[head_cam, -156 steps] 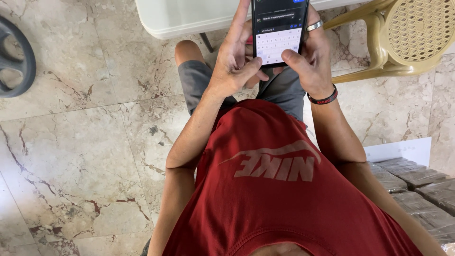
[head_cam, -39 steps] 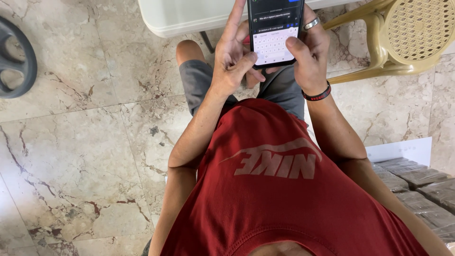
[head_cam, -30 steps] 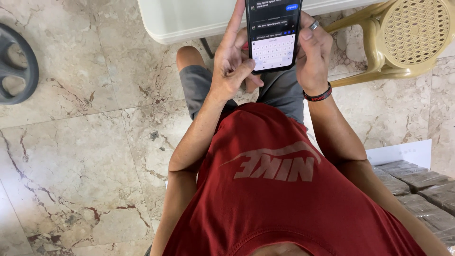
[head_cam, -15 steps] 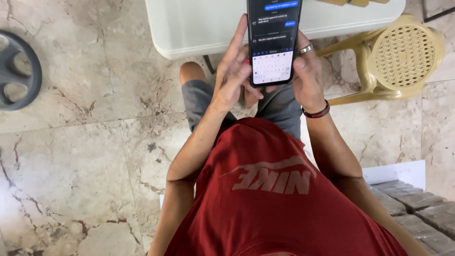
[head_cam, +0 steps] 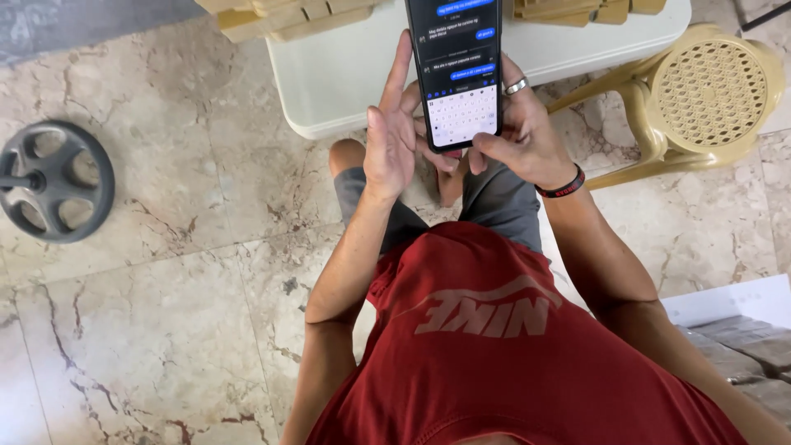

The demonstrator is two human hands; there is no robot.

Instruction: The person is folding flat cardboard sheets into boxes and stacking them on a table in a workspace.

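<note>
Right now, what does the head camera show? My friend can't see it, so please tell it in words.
A person holds a dark phone with a lit screen in both hands, left hand and right hand, above their lap. They wear a red shirt, near a white table, a tan chair and a grey wheel.

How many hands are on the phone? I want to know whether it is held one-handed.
2. The left hand lies along the left edge of the phone, fingers raised. The right hand holds the right edge, its thumb at the lower part of the screen.
</note>
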